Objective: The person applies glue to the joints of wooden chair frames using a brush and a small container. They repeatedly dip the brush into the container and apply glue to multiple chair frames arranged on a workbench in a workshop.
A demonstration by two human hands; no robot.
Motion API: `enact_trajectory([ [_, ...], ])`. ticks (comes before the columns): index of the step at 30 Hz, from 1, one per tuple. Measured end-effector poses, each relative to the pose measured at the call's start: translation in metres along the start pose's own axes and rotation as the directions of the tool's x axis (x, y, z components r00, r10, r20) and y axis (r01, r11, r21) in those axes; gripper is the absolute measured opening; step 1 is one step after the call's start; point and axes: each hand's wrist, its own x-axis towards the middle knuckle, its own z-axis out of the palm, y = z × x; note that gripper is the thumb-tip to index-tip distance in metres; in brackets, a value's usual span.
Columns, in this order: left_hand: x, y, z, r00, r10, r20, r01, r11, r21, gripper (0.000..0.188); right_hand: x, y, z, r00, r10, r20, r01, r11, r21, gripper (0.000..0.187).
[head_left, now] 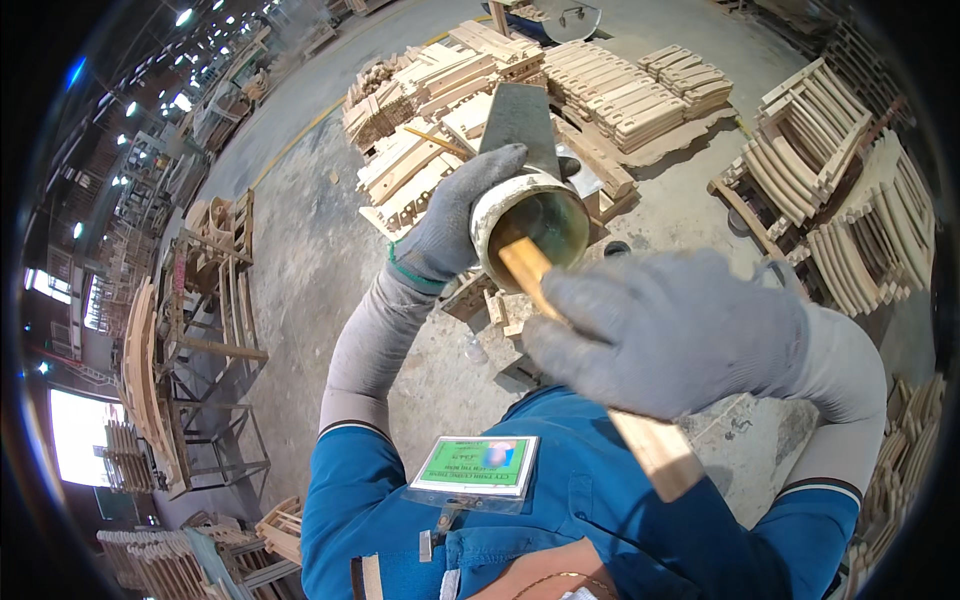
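My left hand (450, 215), in a grey glove with a green cuff edge, is closed around a round, pale, smeared cup (552, 222). The cup's open mouth tilts toward me, and a wet, brownish-green coating shows inside. In my right hand (670, 330), also gloved in grey and slightly blurred, is a flat wooden stick (655, 452). One end of the stick reaches into the cup's mouth; the other sticks out below my palm. Just beyond the cup rises a flat grey tapered plate (518, 125); whether my left hand holds it too, I cannot tell.
Stacks of cut wooden pieces (430, 85) lie ahead, with more piled slats (625, 95) beside them. Curved wooden parts (810, 150) stand stacked at the right. A wooden rack (215, 350) stands on the left. Below the cup, a small clear bottle (475, 350) is on the concrete floor.
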Motion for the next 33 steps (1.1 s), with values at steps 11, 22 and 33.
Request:
enact_trajectory([
  [11, 0.01, 0.022, -0.007, 0.776, 0.603, 0.187, -0.462, 0.341, 0.819, 0.049, -0.003, -0.002, -0.015, 0.979, 0.175, -0.109, -0.182, 0.981, -0.062, 0.022],
  [22, 0.001, 0.024, -0.017, 0.751, 0.648, 0.13, -0.404, 0.295, 0.866, 0.061, -0.007, 0.002, -0.007, 0.986, 0.054, -0.158, -0.069, 0.993, -0.092, 0.026],
  [33, -0.006, 0.022, -0.018, 0.739, 0.671, -0.059, -0.349, 0.457, 0.818, 0.063, -0.008, 0.01, -0.033, 0.954, 0.085, -0.287, -0.112, 0.99, -0.08, 0.031],
])
